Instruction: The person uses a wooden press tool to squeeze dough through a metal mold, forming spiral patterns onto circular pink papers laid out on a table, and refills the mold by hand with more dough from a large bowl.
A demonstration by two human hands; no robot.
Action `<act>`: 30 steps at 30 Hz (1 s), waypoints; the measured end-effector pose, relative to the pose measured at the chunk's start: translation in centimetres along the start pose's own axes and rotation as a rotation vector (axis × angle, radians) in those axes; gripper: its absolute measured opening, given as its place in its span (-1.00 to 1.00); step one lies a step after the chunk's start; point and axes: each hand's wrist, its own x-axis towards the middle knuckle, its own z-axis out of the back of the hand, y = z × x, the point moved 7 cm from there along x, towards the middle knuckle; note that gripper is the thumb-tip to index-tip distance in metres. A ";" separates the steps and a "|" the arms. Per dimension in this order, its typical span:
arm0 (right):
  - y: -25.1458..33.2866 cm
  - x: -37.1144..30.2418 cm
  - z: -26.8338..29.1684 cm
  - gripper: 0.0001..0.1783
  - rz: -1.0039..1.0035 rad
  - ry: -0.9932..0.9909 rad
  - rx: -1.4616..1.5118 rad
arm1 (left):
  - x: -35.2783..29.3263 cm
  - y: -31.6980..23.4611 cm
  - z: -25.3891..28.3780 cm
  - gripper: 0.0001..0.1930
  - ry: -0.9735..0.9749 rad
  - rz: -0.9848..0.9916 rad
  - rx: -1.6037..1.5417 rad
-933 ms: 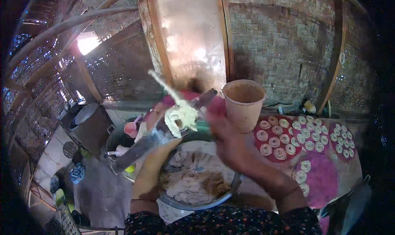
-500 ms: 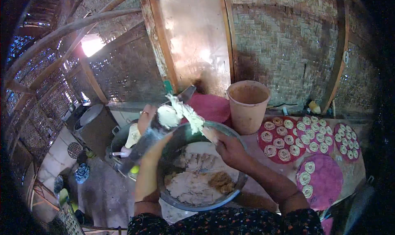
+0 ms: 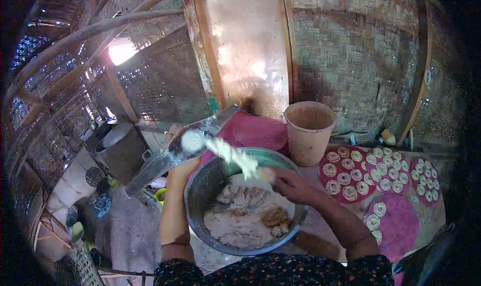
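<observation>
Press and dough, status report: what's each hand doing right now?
Left hand grips the metal press. Right hand pulls a dough strand from it, over the bowl. Nothing in between.

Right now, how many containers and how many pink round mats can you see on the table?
Metal bowl: 1
Clay-coloured pot: 1
Pink round mats: 4
Total: 6

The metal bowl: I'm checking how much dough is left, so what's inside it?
Inside the metal bowl lie pale dough lumps and a browner clump. The bottom beneath them is hidden.
</observation>
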 end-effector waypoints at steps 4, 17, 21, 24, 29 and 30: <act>-2.4 -1.2 -0.3 -0.64 0.264 0.041 -0.259 | -1.5 3.8 0.4 -0.66 0.144 0.140 0.185; 8.2 -2.8 -3.8 -0.34 0.030 0.040 0.801 | 1.9 -5.0 0.4 -0.83 -0.037 0.554 -2.417; 4.0 -6.3 -6.5 -0.24 -0.031 0.239 1.835 | 0.4 -10.1 -4.6 -0.84 0.080 0.778 -2.611; 2.0 -10.9 -4.7 -0.19 0.057 0.215 1.794 | -3.6 -5.4 -7.2 -0.60 0.216 0.860 -1.643; 0.9 -19.2 5.0 -0.08 0.117 -0.269 1.247 | -6.7 -8.7 -7.6 -0.64 0.530 0.432 -0.555; 1.7 -20.4 6.7 -0.06 0.094 -0.394 1.093 | -6.1 -10.7 -7.2 -0.64 0.570 0.372 -0.620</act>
